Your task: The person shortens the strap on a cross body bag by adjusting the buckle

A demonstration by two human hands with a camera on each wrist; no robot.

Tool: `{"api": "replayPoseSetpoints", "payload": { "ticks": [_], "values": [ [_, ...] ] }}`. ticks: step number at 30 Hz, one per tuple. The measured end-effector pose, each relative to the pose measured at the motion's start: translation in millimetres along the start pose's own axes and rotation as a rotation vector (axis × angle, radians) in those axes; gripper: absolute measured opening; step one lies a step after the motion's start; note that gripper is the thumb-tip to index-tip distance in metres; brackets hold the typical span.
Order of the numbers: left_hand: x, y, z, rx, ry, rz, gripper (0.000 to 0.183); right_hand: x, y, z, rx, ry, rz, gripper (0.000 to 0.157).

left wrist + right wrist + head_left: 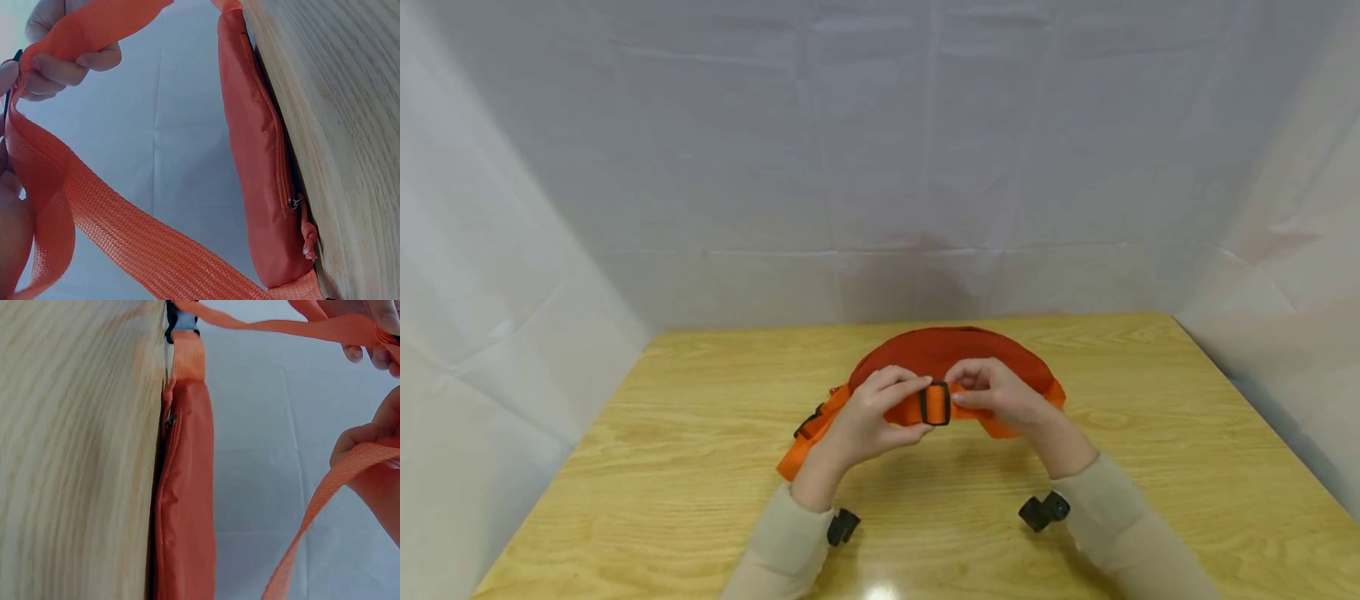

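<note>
A red waist bag [955,340] rests on the table behind both hands, its orange webbing strap [144,231] raised in front of it. My left hand [867,417] pinches a black slide adjuster [947,403] by its upper and lower edges, fingers above and thumb below. Orange webbing runs through the adjuster. Just to the right, my right hand [1003,398] pinches the strap between thumb and fingers. A loop of webbing hangs under the hands in the left wrist view. On the left end of the bag's strap sits a black buckle [183,324].
The wooden table [700,500] ends at a pale cloth backdrop [880,167], with pale sheets on both sides. A zipper pull with a knotted cord [309,234] hangs from the bag. Black devices [842,527] are strapped at both wrists.
</note>
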State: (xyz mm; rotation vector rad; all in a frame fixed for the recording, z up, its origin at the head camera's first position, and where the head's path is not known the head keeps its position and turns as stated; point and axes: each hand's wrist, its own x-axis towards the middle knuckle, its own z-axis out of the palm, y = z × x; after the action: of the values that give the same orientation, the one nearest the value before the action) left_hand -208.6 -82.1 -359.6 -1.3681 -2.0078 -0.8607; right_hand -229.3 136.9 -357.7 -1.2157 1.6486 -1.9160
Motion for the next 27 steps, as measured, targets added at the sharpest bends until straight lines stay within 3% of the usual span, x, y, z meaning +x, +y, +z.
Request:
{"api": "replayPoseSetpoints", "payload": {
  "ticks": [7,13,22,27],
  "values": [
    [0.8,-0.7,0.3,-0.028,0.030,0.025,0.042,6,4,3.6,0.145,-0.083,-0.026,0.021],
    [0.2,-1.6,-0.9,-0.029,0.041,0.020,0.041,5,2,7.0,0.135,0.040,0.023,0.015],
    [-0.9,-3.3,-2.5,0.000,0.048,0.006,0.041,2,1,9.1,-0.003,0.190,0.076,0.012],
    [-1.6,-5.1,-4.1,0.014,0.059,0.024,0.042,-3,2,0.6,-0.081,0.096,0.013,0.027]
  ]
}}
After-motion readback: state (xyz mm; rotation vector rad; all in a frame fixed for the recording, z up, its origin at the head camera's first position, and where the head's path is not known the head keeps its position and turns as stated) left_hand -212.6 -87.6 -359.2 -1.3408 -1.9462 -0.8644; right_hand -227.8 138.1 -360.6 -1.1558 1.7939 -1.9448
